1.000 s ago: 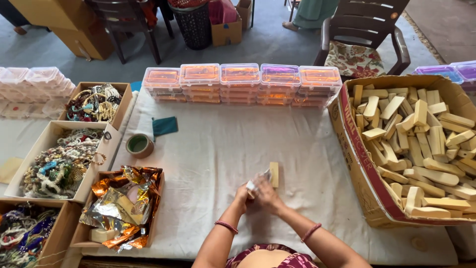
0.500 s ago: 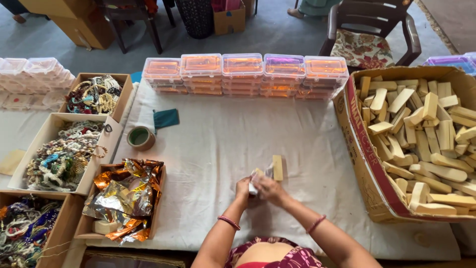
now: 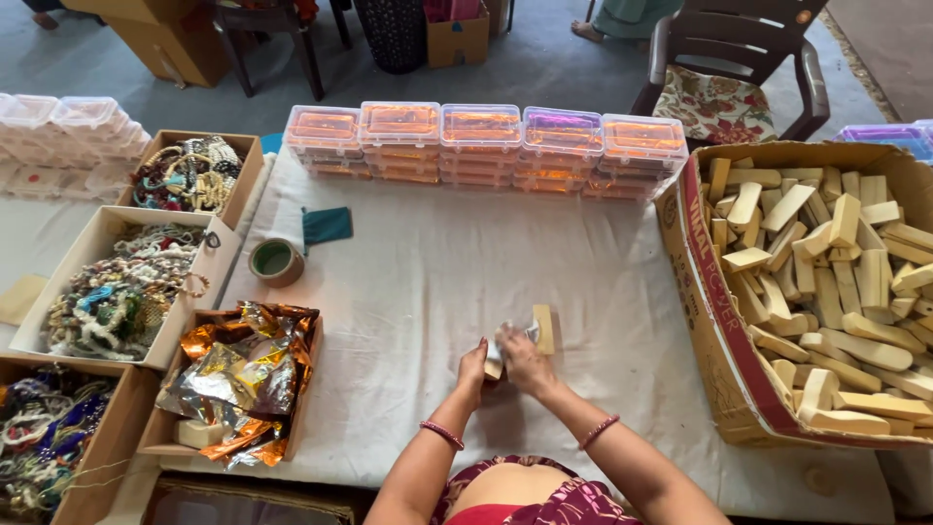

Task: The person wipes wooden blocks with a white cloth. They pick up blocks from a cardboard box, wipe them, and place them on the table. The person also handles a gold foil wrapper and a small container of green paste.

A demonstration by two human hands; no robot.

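Hands closed on small pale block.

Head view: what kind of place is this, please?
Probably a small hand-packing workspace: a cloth-covered table holds stacked clear plastic boxes, a carton of pale wooden blocks and cartons of beaded jewellery.

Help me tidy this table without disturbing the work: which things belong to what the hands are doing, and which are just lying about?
In use: left hand, right hand, small pale piece between them, pale wooden block beside them.

Lying about: tape roll, teal cloth, foil wrappers, bead boxes, plastic cases, carton of blocks.
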